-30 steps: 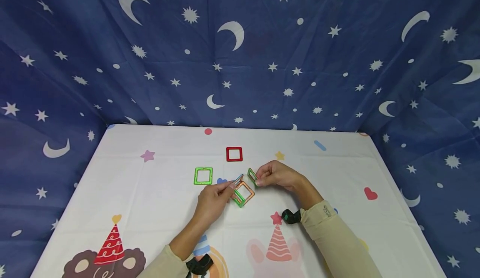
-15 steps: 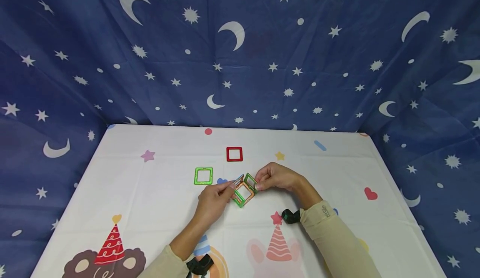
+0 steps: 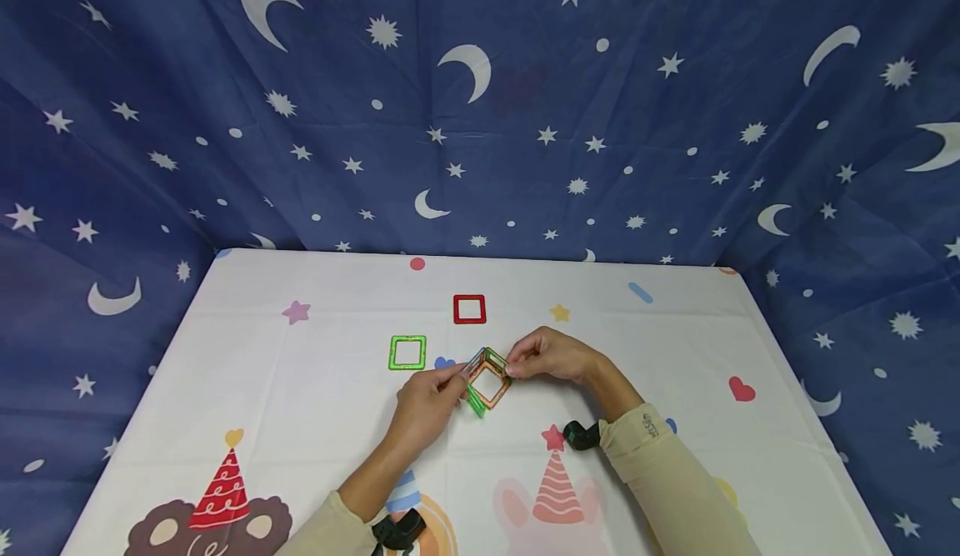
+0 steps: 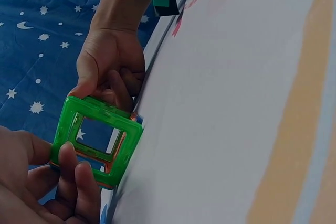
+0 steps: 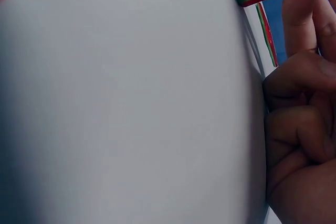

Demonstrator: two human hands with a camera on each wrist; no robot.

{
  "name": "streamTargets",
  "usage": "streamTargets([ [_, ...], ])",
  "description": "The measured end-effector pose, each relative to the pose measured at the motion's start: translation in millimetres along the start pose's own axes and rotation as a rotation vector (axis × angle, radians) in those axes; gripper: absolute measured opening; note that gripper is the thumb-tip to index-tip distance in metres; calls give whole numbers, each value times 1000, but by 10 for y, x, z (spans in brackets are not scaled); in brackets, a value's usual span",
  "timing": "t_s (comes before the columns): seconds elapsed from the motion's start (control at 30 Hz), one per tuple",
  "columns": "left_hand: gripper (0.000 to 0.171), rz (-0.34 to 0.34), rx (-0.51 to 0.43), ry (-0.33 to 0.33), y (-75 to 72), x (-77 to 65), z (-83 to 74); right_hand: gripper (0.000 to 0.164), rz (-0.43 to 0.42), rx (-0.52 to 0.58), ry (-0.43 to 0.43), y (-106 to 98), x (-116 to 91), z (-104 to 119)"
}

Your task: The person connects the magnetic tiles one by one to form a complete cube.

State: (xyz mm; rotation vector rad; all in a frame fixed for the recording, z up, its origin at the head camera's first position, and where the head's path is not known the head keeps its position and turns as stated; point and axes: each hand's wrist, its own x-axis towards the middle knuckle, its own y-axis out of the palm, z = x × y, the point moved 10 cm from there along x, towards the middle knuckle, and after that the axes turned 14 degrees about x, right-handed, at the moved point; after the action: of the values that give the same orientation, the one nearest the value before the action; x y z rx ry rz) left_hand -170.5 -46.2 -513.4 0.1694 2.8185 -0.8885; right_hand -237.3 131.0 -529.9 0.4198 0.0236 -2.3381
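The fingers of my left hand [image 3: 422,410] pinch a little cluster of frames at its corner nearest them, where the blue frame [image 3: 473,360] and the lower green frame [image 3: 476,403] come together; I can't tell which one takes most of the squeeze. The fingers of my right hand [image 3: 558,354] hold the upper green frame [image 3: 497,358] narrowly by its outer corner. The orange frame [image 3: 500,397] sits between my two sets of fingers, and I can't make out whether it touches the desk [image 3: 315,406].

To do this joining well, I'd make my left fingers the anchor and let only the right ones do the adjusting. I'd bring the edges together squarely along their whole length, then ease off gently. The lower green frame leans outward just below my left fingertips, so it looks the likeliest to slip if I squeeze hard. Beyond my left fingers lies a loose green frame [image 3: 393,353], and farther out, ahead of the gap between my hands, a red frame [image 3: 469,320].
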Motion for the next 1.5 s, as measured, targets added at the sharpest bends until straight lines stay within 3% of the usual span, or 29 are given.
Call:
streamTargets([
  [0.33, 29, -79, 16, -8, 3, -25, -4, 25, 11, -16, -7, -3, -17, -13],
  [0.5, 25, -113, 19, 24, 18, -27, -34, 24, 24, -23, -20, 1, -21, 3],
  [0.87, 18, -56, 18, 71, 9, 20, -58, 21, 19, -39, 6, -4, -2, -14],
  [1.13, 19, -9, -3, 70, 6, 20, -70, 22, 9, -31, -2, -17, -3, -10],
  [1.5, 25, -41, 103, 75, -38, 21, -61, 24, 13, -21, 8, 1, -4, -35],
])
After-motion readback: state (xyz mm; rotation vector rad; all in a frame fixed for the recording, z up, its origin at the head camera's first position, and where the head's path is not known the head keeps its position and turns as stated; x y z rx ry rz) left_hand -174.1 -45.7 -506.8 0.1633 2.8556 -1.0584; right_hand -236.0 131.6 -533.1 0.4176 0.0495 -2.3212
